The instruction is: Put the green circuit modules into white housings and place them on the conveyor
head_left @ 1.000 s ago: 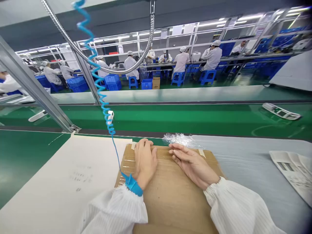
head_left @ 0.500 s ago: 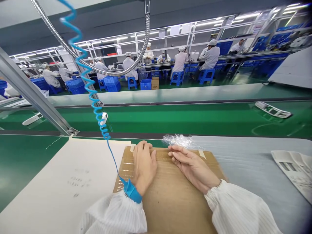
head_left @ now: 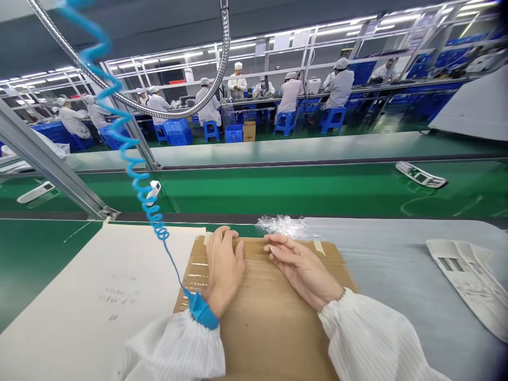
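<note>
A brown cardboard sheet (head_left: 273, 317) lies in front of me, with bits of tape at its far corners. My left hand (head_left: 225, 267) rests palm down on its left part, fingers stretched toward the far edge and holding nothing. A blue wrist strap (head_left: 203, 311) circles that wrist, tied to a coiled blue cord (head_left: 137, 174). My right hand (head_left: 301, 267) lies on its side over the cardboard's right part, fingers extended and loosely bent, nothing in it. Crumpled clear plastic (head_left: 283, 226) sits just beyond the cardboard's far edge.
White paper (head_left: 79, 296) with faint marks lies at left. A white moulded part (head_left: 462, 275) is on the grey sheet (head_left: 389, 275) at right. The green belt (head_left: 278, 190) carries several white pieces, including a curved frame (head_left: 421, 174). A metal post (head_left: 51, 159) slants at left; co-workers sit beyond.
My view has turned slightly, so the scene sits further left in the picture. White pieces on the green belt have slid slightly left. Both hands keep their places on the cardboard.
</note>
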Motion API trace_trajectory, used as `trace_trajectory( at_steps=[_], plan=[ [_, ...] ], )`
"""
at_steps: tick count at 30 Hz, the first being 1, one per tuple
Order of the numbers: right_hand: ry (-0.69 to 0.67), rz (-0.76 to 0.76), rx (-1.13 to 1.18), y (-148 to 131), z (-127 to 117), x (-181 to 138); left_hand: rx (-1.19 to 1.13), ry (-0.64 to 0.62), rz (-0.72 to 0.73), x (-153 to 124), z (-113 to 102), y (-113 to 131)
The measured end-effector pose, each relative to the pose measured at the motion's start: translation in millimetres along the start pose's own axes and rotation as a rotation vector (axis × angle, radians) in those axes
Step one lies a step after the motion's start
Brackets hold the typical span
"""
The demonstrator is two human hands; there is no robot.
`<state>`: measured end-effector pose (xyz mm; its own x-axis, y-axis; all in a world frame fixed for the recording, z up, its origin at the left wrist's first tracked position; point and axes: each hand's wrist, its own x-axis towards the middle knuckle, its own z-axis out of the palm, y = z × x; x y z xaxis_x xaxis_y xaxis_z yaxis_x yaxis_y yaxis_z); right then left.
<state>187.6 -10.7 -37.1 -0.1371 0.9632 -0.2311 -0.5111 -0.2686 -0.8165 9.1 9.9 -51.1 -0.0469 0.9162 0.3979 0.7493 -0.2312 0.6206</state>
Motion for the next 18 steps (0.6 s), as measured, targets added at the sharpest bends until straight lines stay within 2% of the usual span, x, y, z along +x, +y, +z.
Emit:
trace_trajectory(
  at_steps=[9,18],
  plan=[
    [0.033,0.051,0.080,-2.8,1.0,0.3,0.047,0.000,-0.011,-1.3,-4.0,3.9],
    [-0.013,-0.001,0.023,1.5,0.1,1.3,-0.004,-0.001,0.067,0.8,-4.7,1.8]
  ],
)
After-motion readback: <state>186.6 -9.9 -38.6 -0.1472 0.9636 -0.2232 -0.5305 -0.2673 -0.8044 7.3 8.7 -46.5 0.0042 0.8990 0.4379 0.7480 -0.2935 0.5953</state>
